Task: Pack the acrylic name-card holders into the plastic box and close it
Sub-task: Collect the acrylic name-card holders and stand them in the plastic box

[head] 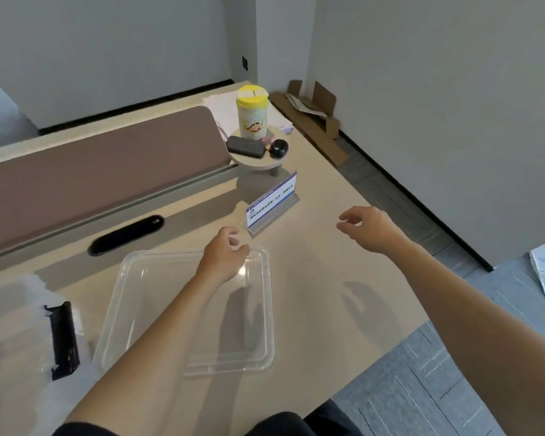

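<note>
- My left hand (224, 256) hangs over the far right corner of the clear, shallow rectangular plastic box (132, 297) on the beige worktop (321, 278), with fingers loosely curled and holding nothing.
- My right hand (372, 228) hovers to the right, loosely curled and empty.
- The clear acrylic name-card holder (271, 202) stands just beyond the box, outside it.
- Its blue-and-white card's print is too blurred to read.
- A yellow-lidded canister (252, 114) shows a cartoon face.

Count on worktop (312, 278): 1 acrylic name-card holder (271, 201), 1 clear plastic box (268, 309), 1 yellow-lidded canister (252, 114), 1 dark flat case (245, 146), 1 round black object (278, 148). 2 hands: left hand (224, 256), right hand (372, 228).
</note>
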A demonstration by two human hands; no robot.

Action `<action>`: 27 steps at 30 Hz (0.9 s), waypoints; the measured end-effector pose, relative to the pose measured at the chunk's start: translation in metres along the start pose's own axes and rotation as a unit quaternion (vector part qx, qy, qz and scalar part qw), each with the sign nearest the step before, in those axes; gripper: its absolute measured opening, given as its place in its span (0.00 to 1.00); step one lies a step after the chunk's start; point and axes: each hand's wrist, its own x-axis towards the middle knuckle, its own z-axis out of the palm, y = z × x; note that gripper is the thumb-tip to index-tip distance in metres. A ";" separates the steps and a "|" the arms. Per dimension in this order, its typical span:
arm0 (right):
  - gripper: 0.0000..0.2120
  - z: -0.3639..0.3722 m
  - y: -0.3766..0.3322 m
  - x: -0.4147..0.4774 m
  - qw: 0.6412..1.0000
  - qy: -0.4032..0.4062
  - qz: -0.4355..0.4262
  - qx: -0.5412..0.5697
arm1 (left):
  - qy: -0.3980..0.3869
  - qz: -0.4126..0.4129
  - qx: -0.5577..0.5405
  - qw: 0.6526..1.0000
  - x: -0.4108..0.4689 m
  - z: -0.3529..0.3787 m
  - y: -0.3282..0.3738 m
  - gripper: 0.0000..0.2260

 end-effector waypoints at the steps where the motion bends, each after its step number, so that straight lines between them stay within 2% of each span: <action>1: 0.17 0.001 -0.004 0.019 1.000 -0.007 -0.003 0.006 | 0.005 -0.024 -0.031 0.999 0.008 0.002 0.002 0.19; 5: 0.20 0.012 -0.023 0.092 0.999 -0.034 -0.027 0.025 | 0.026 -0.120 -0.168 0.978 0.036 0.017 0.005 0.20; 8: 0.26 0.029 -0.032 0.143 0.996 -0.061 -0.035 0.058 | 0.049 -0.158 -0.173 0.971 0.054 0.030 0.010 0.18; 12: 0.34 0.049 -0.032 0.197 0.984 -0.095 -0.015 0.147 | 0.074 -0.188 -0.169 0.965 0.091 0.046 0.024 0.23; 16: 0.33 0.065 -0.035 0.232 0.970 -0.145 -0.015 0.194 | 0.097 -0.214 -0.155 0.960 0.126 0.058 0.036 0.24; 20: 0.30 0.083 -0.033 0.248 0.952 -0.172 -0.007 0.254 | 0.135 -0.285 -0.219 0.924 0.148 0.076 0.040 0.24; 22: 0.34 0.094 -0.031 0.249 0.943 -0.164 -0.001 0.288 | 0.152 -0.305 -0.239 0.909 0.155 0.085 0.040 0.23; 24: 0.42 0.107 -0.024 0.252 0.939 -0.154 0.010 0.307 | 0.172 -0.317 -0.265 0.894 0.160 0.091 0.040 0.21; 27: 0.42 0.116 -0.023 0.250 0.934 -0.146 0.013 0.325 | 0.189 -0.323 -0.334 0.865 0.161 0.096 0.038 0.19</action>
